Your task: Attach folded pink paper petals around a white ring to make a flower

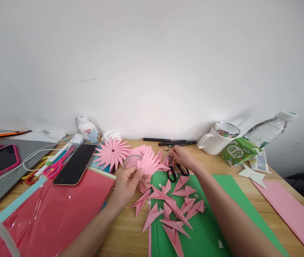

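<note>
My left hand (127, 184) pinches a partly built fan of folded pink paper (149, 162) between thumb and fingers. Beyond it lies a roll of clear tape (132, 162). My right hand (181, 156) is closed over the middle of black-handled scissors (172, 175); their finger loops point toward me and part of the blades is hidden. Several loose folded pink paper pieces (177, 210) are strewn over green paper (216, 214) below my hands. A pink pleated paper rosette (112, 150) sits at the back, left of the tape.
Along the wall lie several black markers (165, 140). At right are a white mug (218, 139), a green box (237, 151), a tilted water bottle (268, 128) and pink paper (291, 210). At left are a phone (75, 166), pink scissors (58, 162) and red paper (52, 210).
</note>
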A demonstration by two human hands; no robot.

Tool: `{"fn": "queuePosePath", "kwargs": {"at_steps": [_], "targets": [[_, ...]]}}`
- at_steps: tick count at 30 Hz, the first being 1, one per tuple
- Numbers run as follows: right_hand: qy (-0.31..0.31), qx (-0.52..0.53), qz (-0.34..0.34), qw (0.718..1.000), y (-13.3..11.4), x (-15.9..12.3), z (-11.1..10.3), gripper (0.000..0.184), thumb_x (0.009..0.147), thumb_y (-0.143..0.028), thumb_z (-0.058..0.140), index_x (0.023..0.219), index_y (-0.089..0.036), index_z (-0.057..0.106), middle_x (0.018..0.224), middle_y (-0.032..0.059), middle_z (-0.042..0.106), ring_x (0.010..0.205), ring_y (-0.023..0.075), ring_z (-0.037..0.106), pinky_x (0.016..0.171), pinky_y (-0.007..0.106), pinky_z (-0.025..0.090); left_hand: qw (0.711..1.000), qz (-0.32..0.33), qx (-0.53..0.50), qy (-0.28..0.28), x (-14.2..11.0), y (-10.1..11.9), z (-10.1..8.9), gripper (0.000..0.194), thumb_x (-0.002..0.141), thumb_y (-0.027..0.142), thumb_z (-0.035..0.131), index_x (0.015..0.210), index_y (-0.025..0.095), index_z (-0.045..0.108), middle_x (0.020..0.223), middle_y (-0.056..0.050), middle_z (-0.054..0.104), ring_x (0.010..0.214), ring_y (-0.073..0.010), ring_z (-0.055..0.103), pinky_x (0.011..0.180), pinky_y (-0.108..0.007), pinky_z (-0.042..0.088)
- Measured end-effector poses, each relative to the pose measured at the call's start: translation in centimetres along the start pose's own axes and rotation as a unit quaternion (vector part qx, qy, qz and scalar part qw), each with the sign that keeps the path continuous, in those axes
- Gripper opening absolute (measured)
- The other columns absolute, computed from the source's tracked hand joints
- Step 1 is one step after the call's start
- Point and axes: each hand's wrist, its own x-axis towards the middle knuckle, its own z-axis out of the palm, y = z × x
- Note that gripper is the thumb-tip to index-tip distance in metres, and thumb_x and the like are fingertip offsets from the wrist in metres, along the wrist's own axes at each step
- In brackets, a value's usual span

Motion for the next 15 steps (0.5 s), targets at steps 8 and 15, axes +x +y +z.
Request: {"fn": "queuePosePath", "kwargs": {"at_steps": [8,15], "targets": [[0.044,0.003,-0.016,0.999,-1.4,-1.2,-1.1,0.017,0.080,-0.023,0.054,0.066,-0.015,0.058,0.064,0.0052,0.066,0.056,0.0151,0.061,0.052,0.023,0.038,1.000,-0.005,0.002,0.000,0.1,0.1,0.1,0.041,0.072,0.052,0.063,0.057,0.015,0.055,0.055,-0.004,0.068,0.040,-0.0112,0.057,0.040,-0.021,0.046],[0.142,0.024,-0.034,0.989,-2.1,-2.7,-3.3,0.020,0.078,-0.035,0.056,0.069,-0.017,0.057,0.068,0.0037,0.067,0.064,0.0167,0.062,0.056,0.025,0.041,0.999,0.000,0.005,0.034,0.2,0.1,-0.2,0.040,0.073,0.051,0.063,0.062,0.013,0.061,0.049,-0.002,0.063,0.041,-0.0114,0.057,0.040,-0.020,0.043]]}}
